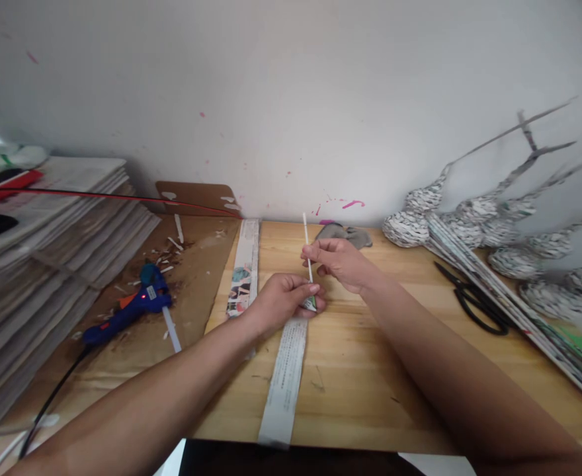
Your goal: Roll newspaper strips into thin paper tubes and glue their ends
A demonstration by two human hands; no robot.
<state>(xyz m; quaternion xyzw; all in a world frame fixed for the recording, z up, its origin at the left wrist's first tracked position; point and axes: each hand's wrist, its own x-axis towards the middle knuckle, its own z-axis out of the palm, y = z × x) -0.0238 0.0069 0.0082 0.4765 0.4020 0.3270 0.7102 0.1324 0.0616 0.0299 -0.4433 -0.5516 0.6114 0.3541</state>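
Observation:
A long strip of printed newspaper (284, 387) lies on the wooden table, its far end under my left hand (291, 295). My left hand is closed, thumb and fingers pinching that end of the strip, where a green printed patch shows. My right hand (336, 261) pinches a thin white stick (306, 231) between thumb and fingers, just above and right of the left hand. The stick stands tilted nearly upright, its lower end reaching down to the paper at the left fingers. Whether paper is wound round the stick cannot be made out.
Left are a stack of more strips (244, 264), a blue glue gun (142, 307) on cardboard (192, 304), and piled newspapers (73, 225). Right are black scissors (477, 307), rolled paper tubes (489, 281) and several woven paper gourds (405, 229). A grey cloth (343, 233) lies by the wall.

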